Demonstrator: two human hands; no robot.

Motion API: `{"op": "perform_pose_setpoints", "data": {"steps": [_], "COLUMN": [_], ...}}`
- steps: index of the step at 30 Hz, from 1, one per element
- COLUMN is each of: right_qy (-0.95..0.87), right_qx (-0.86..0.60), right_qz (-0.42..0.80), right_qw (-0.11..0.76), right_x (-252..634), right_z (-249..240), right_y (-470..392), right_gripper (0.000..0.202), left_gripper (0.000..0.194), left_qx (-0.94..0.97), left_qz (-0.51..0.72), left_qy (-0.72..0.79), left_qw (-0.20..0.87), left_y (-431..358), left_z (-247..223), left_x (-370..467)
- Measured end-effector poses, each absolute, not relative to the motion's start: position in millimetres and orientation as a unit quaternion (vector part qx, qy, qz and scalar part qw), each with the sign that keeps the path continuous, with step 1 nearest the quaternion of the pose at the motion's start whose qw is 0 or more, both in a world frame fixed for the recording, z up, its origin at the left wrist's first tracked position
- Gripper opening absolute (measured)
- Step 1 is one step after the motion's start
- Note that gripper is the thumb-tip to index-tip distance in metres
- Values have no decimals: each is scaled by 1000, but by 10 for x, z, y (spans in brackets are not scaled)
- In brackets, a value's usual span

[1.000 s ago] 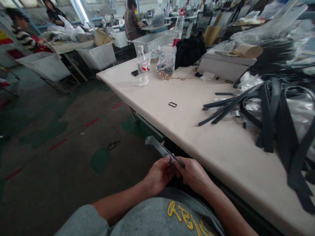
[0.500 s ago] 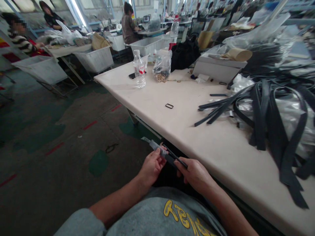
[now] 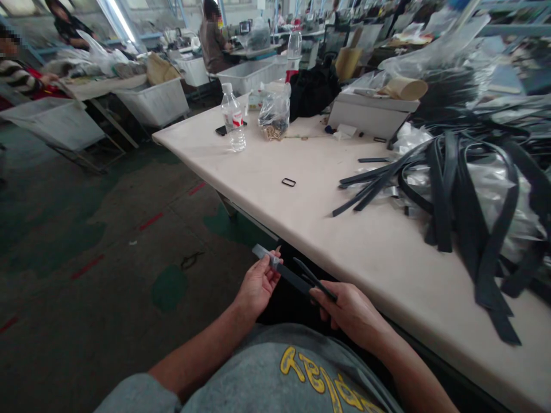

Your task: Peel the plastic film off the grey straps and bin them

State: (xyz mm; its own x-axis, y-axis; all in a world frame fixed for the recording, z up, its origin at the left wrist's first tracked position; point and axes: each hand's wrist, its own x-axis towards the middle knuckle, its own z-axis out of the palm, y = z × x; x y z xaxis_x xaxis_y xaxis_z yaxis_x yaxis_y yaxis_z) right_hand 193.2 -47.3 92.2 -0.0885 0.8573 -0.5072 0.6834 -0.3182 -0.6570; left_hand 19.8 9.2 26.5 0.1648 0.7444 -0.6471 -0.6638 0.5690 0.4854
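In front of my body, beside the table edge, a dark flat strap (image 3: 293,279) runs between my two hands. My left hand (image 3: 255,288) pinches its far end, which is wrapped in a piece of clear plastic (image 3: 262,251). Closed around the strap farther back is my right hand (image 3: 348,307). A narrow dark strip (image 3: 313,276) sticks out from the right fingers above the strap; whether it is the same piece folded back, I cannot tell. On the table (image 3: 253,166) lies a black rectangular metal ring (image 3: 288,185), apart from both hands.
Dark straps (image 3: 467,218) lie heaped over plastic on the right. A water bottle (image 3: 235,123), a clear bag of small metal parts (image 3: 274,117), a black bag (image 3: 312,92) and a white box (image 3: 370,115) stand farther back. Bins (image 3: 155,103) and seated people are beyond.
My hands have moved apart, with more strap showing between them. The narrow dark strip has drawn back from the left fingers. The view has shifted slightly.
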Motion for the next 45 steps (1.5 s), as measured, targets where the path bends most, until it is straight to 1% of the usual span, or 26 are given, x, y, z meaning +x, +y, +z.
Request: {"op": "perform_pose_setpoints", "data": {"steps": [3, 6, 8, 12, 14, 17, 19, 23, 25, 27, 29, 32, 35, 37, 39, 42, 45], "right_qy": [-580, -596, -590, -551, -546, -559, -549, -484, -532, -626, -701, -746, -731, -694, -649, -580, -516], "right_qx": [-682, -686, -683, -675, -679, -681, -682, -699, -658, -578, -508, -474, -474, -478, -488, -514, -541], "right_qz": [433, 395, 407, 470, 467, 440, 435, 387, 350, 328, 318, 306, 324, 364, 409, 479, 524], "right_qw": [108, 135, 141, 143, 154, 172, 210, 357, 402, 408, 387, 355, 369, 396, 416, 412, 408], "right_x": [1927, 1867, 1877, 1963, 1951, 1888, 1902, 2105, 2175, 2153, 2052, 1872, 1792, 1825, 1921, 2121, 2257], "right_z": [900, 872, 875, 920, 929, 902, 863, 785, 759, 745, 740, 764, 843, 910, 962, 956, 846], "right_y": [-497, -439, -433, -539, -573, -540, -503, -528, -584, -634, -654, -627, -603, -640, -741, -997, -1258], "right_gripper": [37, 42, 45, 40, 39, 44, 47, 39, 34, 33, 36, 30, 24, 17, 10, 16, 23], "left_gripper": [11, 10, 11, 11, 11, 11, 14, 18, 18, 18, 17, 14, 17, 22, 22, 23, 26], "left_qx": [64, 94, 98, 83, 85, 100, 98, 58, 40, 30, 26, 26, 39, 30, 2, -22, 0], "left_qz": [429, 392, 401, 418, 402, 363, 346, 347, 345, 336, 313, 285, 313, 353, 404, 487, 570], "left_qy": [441, 409, 410, 430, 425, 407, 405, 425, 430, 423, 402, 359, 334, 362, 413, 457, 458], "left_qw": [786, 819, 813, 796, 806, 832, 841, 834, 833, 841, 860, 888, 888, 862, 816, 744, 683], "left_y": [29, -55, -44, 22, -3, -79, -102, -58, -39, -48, -86, -172, -204, -122, 78, 536, 948], "left_z": [293, 359, 382, 355, 341, 371, 425, 546, 572, 565, 544, 534, 552, 546, 510, 446, 491], "left_x": [247, 319, 319, 251, 252, 294, 301, 220, 174, 159, 178, 244, 287, 259, 158, -116, -395]}}
